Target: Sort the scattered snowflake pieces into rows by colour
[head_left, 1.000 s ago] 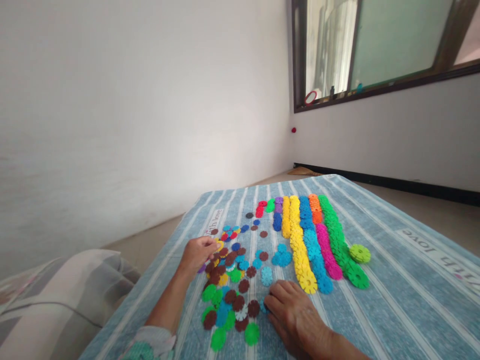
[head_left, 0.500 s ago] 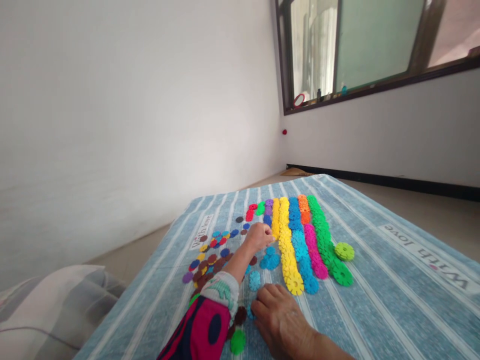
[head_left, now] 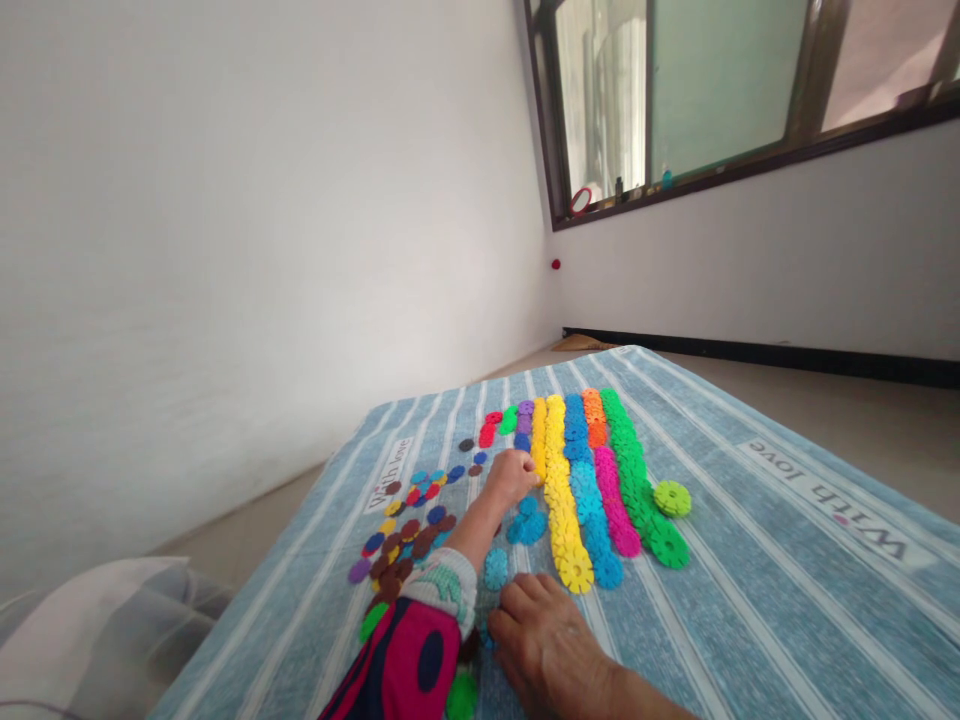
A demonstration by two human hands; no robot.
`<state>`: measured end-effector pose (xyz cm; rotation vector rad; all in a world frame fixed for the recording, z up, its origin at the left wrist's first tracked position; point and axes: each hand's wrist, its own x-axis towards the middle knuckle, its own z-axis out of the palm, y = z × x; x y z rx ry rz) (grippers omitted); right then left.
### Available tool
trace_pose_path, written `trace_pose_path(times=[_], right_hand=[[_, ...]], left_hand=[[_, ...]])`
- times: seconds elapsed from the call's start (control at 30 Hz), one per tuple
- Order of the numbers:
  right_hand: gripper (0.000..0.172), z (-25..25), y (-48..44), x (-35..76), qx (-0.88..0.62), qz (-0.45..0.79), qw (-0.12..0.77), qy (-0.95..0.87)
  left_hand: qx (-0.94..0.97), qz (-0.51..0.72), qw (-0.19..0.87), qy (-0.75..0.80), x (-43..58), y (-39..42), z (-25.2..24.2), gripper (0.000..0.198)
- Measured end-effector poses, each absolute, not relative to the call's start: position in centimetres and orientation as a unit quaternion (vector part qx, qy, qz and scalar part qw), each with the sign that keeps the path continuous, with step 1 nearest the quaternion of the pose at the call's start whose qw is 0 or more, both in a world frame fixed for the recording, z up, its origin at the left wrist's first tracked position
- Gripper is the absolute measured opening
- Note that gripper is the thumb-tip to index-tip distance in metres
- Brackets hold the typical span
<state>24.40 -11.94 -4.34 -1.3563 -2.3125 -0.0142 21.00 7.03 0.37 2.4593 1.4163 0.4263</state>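
My left hand (head_left: 513,476), in a patterned sleeve, is closed at the near end of a yellow-orange row (head_left: 539,430) of overlapping notched plastic discs. Its fingertips pinch a yellow-orange disc (head_left: 539,480), mostly hidden by them. Closer to me, my right hand (head_left: 551,635) rests palm down with fingers curled in, beside a light blue disc (head_left: 486,634); whatever lies under its fingers is hidden. Between the hands are a few blue discs (head_left: 527,521) and a light blue one (head_left: 496,568). A long yellow row (head_left: 559,490) runs just right of my left hand.
Rows of blue (head_left: 587,485), magenta (head_left: 616,502) and green discs (head_left: 631,465) stretch away to the right. A lime disc stack (head_left: 672,498) sits beside them. Mixed loose discs (head_left: 405,545) lie left of my arm on the striped cloth (head_left: 750,600). A white wall (head_left: 262,200) stands beyond.
The view has turned slightly, so the scene sits further left. Both hands keep nearly the same places over the discs, and the rows look the same.
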Motion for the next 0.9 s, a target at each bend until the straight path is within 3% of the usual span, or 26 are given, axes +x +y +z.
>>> trace_pose_path(times=[0.47,0.9], right_hand=[[0.007,-4.6,-11.9,24.5,-0.488,0.002,0.250,-0.837],[0.006,-4.6,-12.3,24.5,-0.492,0.015,0.254,-0.833]], left_hand=[[0.818,0.184,0.146,0.526,20.6,6.6,-0.2,0.020],[0.809,0.203,0.160,0.527,20.4,6.2,-1.2,0.015]])
